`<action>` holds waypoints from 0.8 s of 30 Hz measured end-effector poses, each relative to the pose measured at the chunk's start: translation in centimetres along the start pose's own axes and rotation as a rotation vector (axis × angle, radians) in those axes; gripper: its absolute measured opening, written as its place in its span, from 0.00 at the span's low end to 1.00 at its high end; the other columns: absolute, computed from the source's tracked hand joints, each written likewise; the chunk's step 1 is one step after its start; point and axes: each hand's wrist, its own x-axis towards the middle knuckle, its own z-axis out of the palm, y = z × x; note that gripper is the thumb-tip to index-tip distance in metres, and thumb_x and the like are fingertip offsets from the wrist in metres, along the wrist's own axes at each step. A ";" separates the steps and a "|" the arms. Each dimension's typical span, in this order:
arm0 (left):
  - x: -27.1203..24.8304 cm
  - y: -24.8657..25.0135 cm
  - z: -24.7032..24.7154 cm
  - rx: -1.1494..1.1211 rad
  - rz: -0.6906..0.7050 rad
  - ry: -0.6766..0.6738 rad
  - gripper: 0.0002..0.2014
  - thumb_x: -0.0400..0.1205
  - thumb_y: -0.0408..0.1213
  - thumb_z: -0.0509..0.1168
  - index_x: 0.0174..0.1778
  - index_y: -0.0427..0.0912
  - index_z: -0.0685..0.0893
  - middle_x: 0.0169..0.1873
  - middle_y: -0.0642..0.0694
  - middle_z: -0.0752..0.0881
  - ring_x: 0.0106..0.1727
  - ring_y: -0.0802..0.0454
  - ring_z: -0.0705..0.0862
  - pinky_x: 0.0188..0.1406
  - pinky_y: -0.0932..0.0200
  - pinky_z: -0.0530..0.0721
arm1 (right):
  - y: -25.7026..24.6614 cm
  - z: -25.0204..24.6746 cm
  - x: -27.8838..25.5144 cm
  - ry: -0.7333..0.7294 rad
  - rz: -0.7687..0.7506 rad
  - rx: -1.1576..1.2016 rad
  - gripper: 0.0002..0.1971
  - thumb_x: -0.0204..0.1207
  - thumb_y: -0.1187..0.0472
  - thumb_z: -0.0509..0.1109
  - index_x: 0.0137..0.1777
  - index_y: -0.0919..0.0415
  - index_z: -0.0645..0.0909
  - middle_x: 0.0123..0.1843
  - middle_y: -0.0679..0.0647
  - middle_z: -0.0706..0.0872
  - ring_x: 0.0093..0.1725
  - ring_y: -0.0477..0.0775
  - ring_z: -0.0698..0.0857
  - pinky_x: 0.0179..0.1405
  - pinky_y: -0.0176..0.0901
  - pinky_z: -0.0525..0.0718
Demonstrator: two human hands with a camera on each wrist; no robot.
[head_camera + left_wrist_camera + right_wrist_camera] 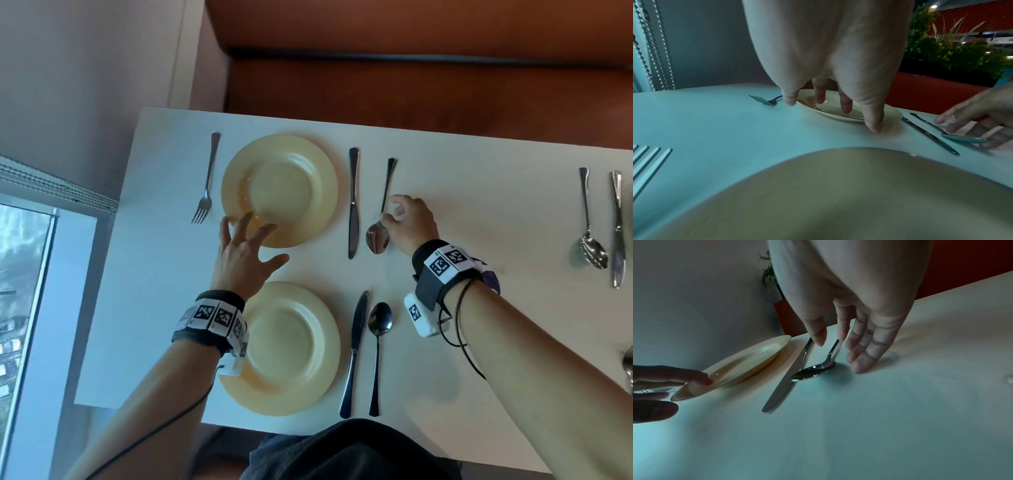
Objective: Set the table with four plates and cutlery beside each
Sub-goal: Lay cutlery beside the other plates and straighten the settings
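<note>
Two yellow plates sit on the white table point(164, 260): a far plate point(279, 190) and a near plate point(291, 346). The far plate has a fork point(205, 178) on its left, a knife point(353, 202) and a spoon point(380, 219) on its right. My left hand point(246, 236) is spread with straight fingers at the far plate's near rim point(838, 116), and its thumb tip is down beside the rim. Over the spoon's neck point(830, 356) hovers my right hand point(394, 212), fingers loosely extended; the spoon lies flat. A knife point(354, 353) and spoon point(378, 342) lie right of the near plate, a fork point(651, 160) left of it.
Another spoon point(589, 219) and knife point(617, 229) lie at the table's right, with more cutlery point(628, 366) at the right frame edge. An orange bench point(411, 68) runs behind the table, a window point(27, 274) is at the left, and a planter with greenery point(951, 53) stands behind.
</note>
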 end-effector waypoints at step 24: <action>7.6 -7.9 -5.4 -0.165 -0.379 0.153 0.24 0.82 0.47 0.65 0.76 0.47 0.76 0.70 0.38 0.77 0.69 0.33 0.75 0.67 0.39 0.76 | -1.9 2.1 0.5 0.100 0.002 -0.109 0.23 0.77 0.65 0.69 0.72 0.52 0.76 0.65 0.56 0.79 0.61 0.62 0.83 0.62 0.50 0.77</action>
